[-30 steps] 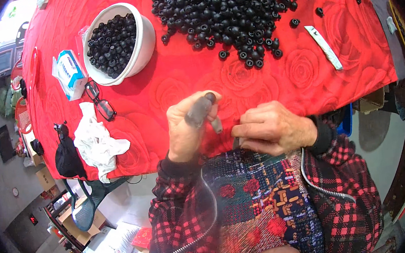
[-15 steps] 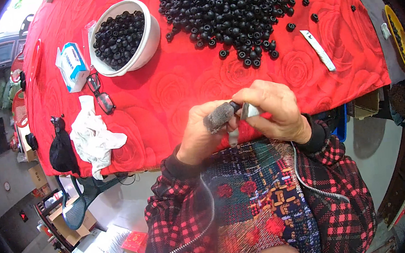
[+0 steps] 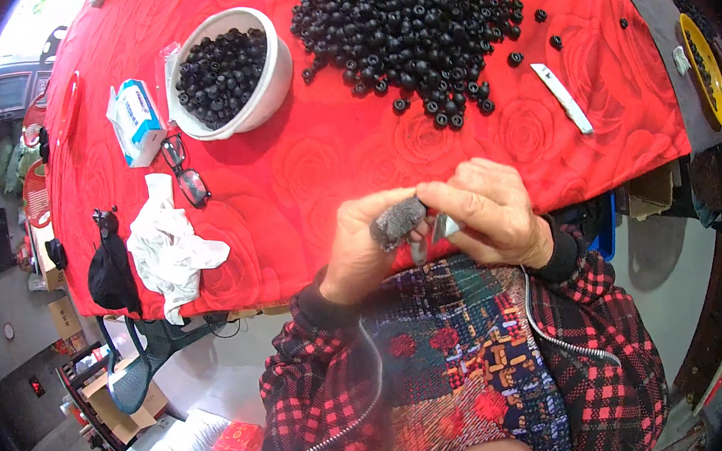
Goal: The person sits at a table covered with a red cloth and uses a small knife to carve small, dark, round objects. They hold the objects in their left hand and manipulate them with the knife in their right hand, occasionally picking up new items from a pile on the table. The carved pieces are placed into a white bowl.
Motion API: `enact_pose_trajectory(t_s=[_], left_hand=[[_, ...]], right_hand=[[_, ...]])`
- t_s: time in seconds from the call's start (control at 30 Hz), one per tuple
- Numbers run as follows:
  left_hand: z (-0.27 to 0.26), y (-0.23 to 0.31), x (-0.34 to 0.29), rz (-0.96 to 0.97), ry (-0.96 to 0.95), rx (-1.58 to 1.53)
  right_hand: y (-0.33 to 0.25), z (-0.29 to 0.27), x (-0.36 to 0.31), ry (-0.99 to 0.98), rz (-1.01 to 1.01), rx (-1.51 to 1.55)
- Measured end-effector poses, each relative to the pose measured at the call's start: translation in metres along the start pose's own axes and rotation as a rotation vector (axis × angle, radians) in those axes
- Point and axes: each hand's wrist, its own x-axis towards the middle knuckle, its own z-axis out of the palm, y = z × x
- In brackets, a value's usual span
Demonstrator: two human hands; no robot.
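Note:
My two hands meet over the table's near edge. My left hand (image 3: 358, 247) is closed; at its fingers is a rough, dark grey, rounded piece (image 3: 397, 223). Whether that is a cover on a finger or a thing held, I cannot tell. My right hand (image 3: 492, 217) pinches a small flat silvery-white piece (image 3: 443, 228), blade-like, its lower end among the fingers. Its index fingertip touches the far end of the grey piece. Beyond the hands lies a heap of small round black plastic parts (image 3: 403, 34) with holes. A white bowl (image 3: 279, 75) to its left holds more.
A red rose-patterned cloth (image 3: 303, 166) covers the table. On the left are a tissue pack (image 3: 138, 121), eyeglasses (image 3: 189, 179), a crumpled white cloth (image 3: 171, 252) and a black pouch-like thing (image 3: 110, 271). On the right lie a white strip (image 3: 563, 98) and a yellow tray (image 3: 712, 83).
My right hand has shifted slightly down, its index finger now laid over the grey piece's end. The small black part that showed between the fingertips is now hidden.

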Motion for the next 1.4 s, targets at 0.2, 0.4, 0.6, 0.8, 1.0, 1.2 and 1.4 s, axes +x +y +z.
enact_pose_trajectory(t_s=[0.2, 0.4, 0.6, 0.8, 1.0, 1.2, 1.4], left_hand=[[-0.012, 0.058, 0.001, 0.447, 0.457, 0.43], [-0.087, 0.162, 0.033, 0.857, 0.767, 1.303], [-0.075, 0.134, 0.064, 1.029, 0.699, 1.185], [-0.018, 0.041, 0.094, 0.687, 0.205, 1.372], [-0.021, 0.029, 0.105, 0.61, 0.177, 1.521], [-0.012, 0.036, 0.066, -0.073, 0.105, 0.337], [-0.003, 0.014, 0.027, -0.013, 0.004, -0.07]], right_hand=[[0.005, 0.0, -0.003, 0.043, 0.081, 0.035], [0.017, 0.003, -0.01, 0.108, 0.341, -0.003], [0.031, 0.003, -0.023, 0.119, 0.358, -0.006], [0.029, 0.004, -0.023, 0.094, 0.407, 0.031], [0.028, 0.005, -0.024, 0.075, 0.403, 0.003], [0.025, 0.002, -0.021, 0.154, 0.451, 0.111], [0.01, 0.01, -0.003, 0.149, 0.31, 0.207]])
